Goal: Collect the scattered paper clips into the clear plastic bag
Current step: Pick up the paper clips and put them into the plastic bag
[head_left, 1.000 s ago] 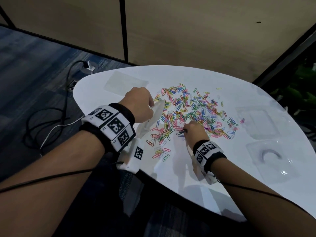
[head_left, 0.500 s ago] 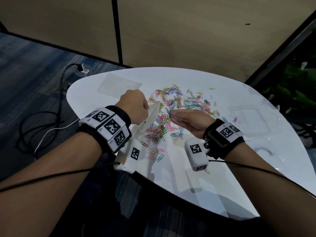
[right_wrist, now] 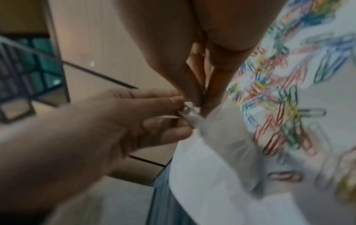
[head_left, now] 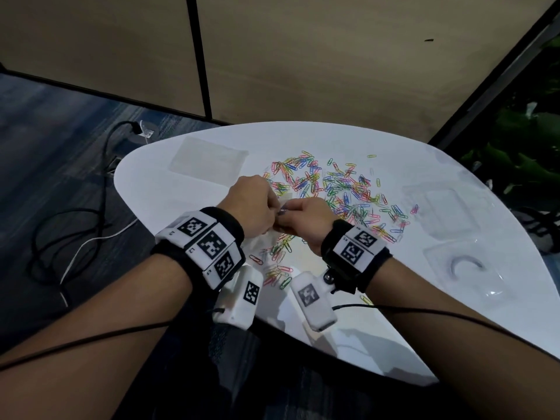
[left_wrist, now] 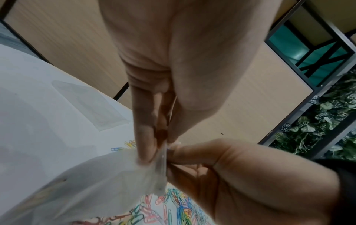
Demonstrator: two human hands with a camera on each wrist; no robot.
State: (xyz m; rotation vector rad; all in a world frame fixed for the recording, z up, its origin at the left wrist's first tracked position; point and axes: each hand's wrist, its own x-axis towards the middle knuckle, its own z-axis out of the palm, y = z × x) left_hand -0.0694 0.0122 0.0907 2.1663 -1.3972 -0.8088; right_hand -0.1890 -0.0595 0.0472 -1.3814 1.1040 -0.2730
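A: What's changed in the last second?

B: The right hand (head_left: 306, 221) was down in the clips (head_left: 342, 189) a second ago, pinching among them. Half a second ago it was raised and turned toward the bag (head_left: 260, 241). Now it has come left and met the left hand (head_left: 251, 207) at the bag's mouth.

A: So is a clip going in?

B: Probably. In the head view something small and dark sits between the right fingertips, right where the hands meet, and it looks like a clip. The wrist views are too blurred there to confirm it, so I can't be sure.

A: How are the hands set?

B: The left hand pinches the bag's top edge, thumb against fingers; the left wrist view shows the strip (left_wrist: 161, 161) of the mouth pressed between them. The right thumb and forefinger are pressed together at that same edge. Whether they grip the bag, a clip or both, I can't tell.

A: Where's the bag?

B: Held up over the near left edge of the pile, hanging below the two hands. A little colour shows through its lower part in the left wrist view, so it may hold a few clips already.

A: And the task?

B: Early, I'd judge. Most clips lie spread over the middle of the table (head_left: 188, 213), with some strays near the wrists. One at a time will be slow.
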